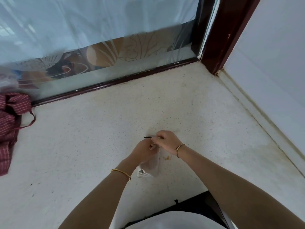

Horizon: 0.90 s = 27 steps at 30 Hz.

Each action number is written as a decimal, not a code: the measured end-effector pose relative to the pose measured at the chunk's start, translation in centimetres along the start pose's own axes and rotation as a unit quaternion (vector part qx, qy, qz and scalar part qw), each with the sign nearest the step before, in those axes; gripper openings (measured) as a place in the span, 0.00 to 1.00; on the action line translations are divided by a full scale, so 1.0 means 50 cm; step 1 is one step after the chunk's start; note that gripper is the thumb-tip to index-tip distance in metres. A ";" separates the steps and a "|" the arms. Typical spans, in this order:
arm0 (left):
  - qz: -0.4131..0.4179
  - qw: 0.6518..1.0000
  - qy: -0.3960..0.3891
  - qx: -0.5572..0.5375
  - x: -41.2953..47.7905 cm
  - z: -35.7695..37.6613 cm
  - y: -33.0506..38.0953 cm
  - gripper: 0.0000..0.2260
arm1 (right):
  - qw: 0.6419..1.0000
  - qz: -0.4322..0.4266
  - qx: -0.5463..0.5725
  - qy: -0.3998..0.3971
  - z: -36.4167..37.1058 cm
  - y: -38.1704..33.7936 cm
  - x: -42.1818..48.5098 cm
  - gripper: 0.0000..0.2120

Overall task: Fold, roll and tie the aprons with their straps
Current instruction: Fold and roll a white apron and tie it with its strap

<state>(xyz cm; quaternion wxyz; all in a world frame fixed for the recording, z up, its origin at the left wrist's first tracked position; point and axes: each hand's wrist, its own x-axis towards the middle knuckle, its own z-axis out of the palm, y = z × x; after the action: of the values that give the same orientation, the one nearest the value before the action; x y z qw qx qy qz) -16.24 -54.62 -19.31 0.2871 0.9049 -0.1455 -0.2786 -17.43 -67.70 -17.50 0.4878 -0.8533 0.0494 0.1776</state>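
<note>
A white rolled apron [149,167] lies on the speckled counter [92,139] near the middle of the view. My left hand [143,151] grips its upper end, fingers curled round the cloth. My right hand [166,141] is just beyond, pinching a thin dark strap [147,137] whose tip pokes out to the left. Both hands touch above the roll. A heap of red striped aprons [9,126] lies at the left edge, one strap looping out on the counter.
A glass partition with a dark wooden frame [115,80] borders the counter at the back. A white wall [272,63] closes the right side. A few crumbs [167,157] lie beside the roll. The counter's near edge [194,194] is at bottom right.
</note>
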 end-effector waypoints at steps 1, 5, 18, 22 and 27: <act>0.002 1.000 0.005 0.004 0.001 0.001 -0.001 0.13 | 1.000 0.003 0.022 -0.018 0.001 -0.003 -0.001 0.18; -0.008 0.998 0.032 -0.060 0.001 0.003 -0.009 0.06 | 0.991 0.051 0.123 0.017 -0.006 -0.006 0.001 0.16; -0.033 0.993 0.044 -0.103 -0.003 0.002 -0.012 0.10 | 0.971 0.007 -0.238 -0.003 0.013 0.067 0.015 0.08; -0.083 0.978 0.032 -0.190 0.001 -0.008 -0.009 0.07 | 0.978 0.046 -0.193 0.066 -0.010 0.064 0.016 0.06; -0.098 0.978 0.050 -0.178 0.004 -0.020 -0.007 0.07 | 0.987 0.044 -0.149 -0.040 -0.022 0.050 -0.002 0.06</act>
<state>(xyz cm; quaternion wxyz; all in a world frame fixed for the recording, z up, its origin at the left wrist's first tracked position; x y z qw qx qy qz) -15.48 -54.00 -18.92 0.4218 0.8620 0.0108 -0.2809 -17.88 -69.94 -18.98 0.3482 -0.9056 0.0402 0.2387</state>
